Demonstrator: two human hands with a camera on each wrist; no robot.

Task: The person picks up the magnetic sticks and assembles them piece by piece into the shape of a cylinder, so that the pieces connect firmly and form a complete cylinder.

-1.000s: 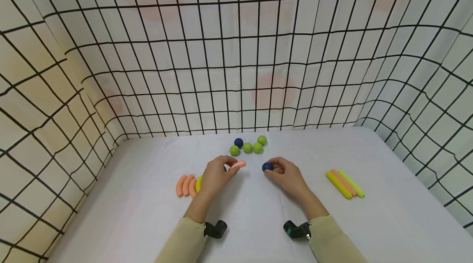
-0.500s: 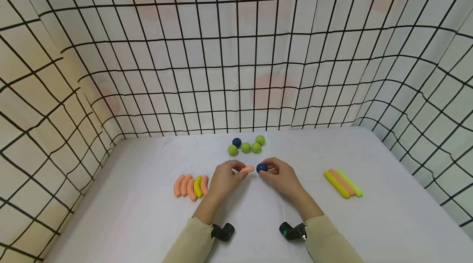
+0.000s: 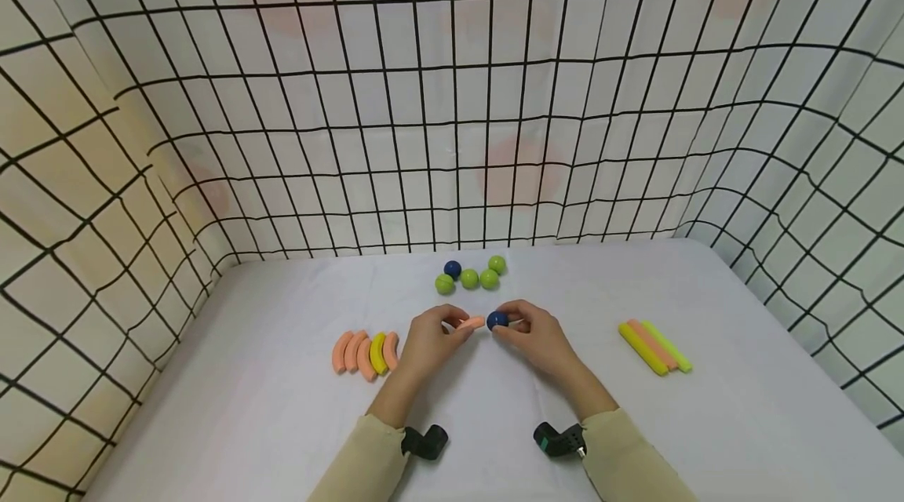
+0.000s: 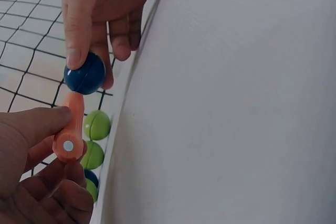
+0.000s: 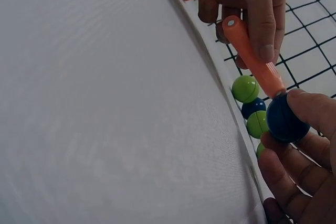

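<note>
My left hand (image 3: 429, 341) pinches an orange curved magnetic rod (image 5: 249, 51) between thumb and fingers. A round silvery spot shows on the rod's end in both wrist views. My right hand (image 3: 542, 339) holds a dark blue ball (image 4: 88, 76) by thumb and fingertips. In the wrist views the rod's far end meets the ball, or nearly so; the head view leaves a slim gap. Both hands are over the middle of the white table (image 3: 494, 439). Behind them lie several green balls (image 3: 469, 278) and another blue ball (image 3: 453, 270).
Left of my left hand lie several orange curved rods (image 3: 351, 353) and a yellow curved rod (image 3: 377, 354). Three straight rods, including a yellow rod (image 3: 641, 349), lie together on the right. A black grid netting (image 3: 452, 125) hangs over white cloth around the table.
My left hand has moved right with the orange rod, while my right hand came slightly left with the blue ball. Rod and ball are now close together.
</note>
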